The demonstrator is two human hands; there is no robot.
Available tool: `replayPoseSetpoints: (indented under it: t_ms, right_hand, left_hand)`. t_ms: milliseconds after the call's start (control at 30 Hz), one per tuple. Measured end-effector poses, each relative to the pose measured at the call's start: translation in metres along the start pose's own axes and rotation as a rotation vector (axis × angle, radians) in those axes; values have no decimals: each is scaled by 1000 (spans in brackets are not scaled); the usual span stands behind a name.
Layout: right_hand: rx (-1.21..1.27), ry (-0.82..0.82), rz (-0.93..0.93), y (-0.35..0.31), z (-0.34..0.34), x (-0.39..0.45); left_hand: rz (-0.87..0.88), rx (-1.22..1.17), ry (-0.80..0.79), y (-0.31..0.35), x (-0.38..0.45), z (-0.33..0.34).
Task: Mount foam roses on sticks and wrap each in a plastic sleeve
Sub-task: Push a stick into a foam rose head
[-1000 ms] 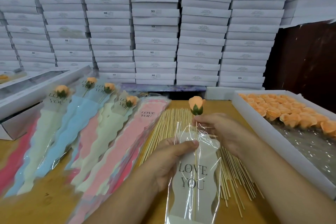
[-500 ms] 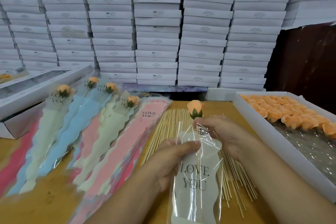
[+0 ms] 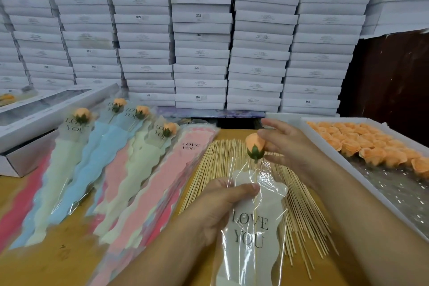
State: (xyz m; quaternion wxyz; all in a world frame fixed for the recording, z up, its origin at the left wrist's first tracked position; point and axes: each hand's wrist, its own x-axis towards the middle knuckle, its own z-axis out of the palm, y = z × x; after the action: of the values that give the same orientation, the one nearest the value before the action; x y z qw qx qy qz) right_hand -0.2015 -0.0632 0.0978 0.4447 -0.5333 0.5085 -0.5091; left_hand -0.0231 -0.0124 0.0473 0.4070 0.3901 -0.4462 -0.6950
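Note:
An orange foam rose (image 3: 253,144) with a green base sits on a thin stick that runs down inside a clear plastic sleeve (image 3: 251,248) printed "LOVE YOU". The rose stands just above the sleeve's open top. My left hand (image 3: 220,204) grips the sleeve near its top, thumb pressed on the film over the stick. My right hand (image 3: 294,151) is beside the rose on its right, fingers spread, with fingertips at the bloom.
Bare wooden sticks (image 3: 222,165) lie fanned under the sleeve. A white tray (image 3: 329,160) of orange foam roses stands at the right. Pink empty sleeves (image 3: 167,183) and several wrapped roses (image 3: 81,115) lie at the left. Stacked white boxes (image 3: 202,35) wall off the back.
My right hand has left the stick just under the rose and risen to the bloom's right side with fingers spread. The rose sits slightly lower, nearer the sleeve's mouth.

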Motion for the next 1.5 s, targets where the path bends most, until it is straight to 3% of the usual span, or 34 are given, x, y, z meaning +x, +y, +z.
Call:
replayPoseSetpoints:
  t_ms: [867, 1500]
  right_hand:
    - [-74, 28, -128, 32, 19, -16]
    - [-142, -36, -143, 34, 19, -27]
  left_hand:
    - [-11, -106, 110, -2, 11, -5]
    - [4, -159, 76, -1, 13, -11]
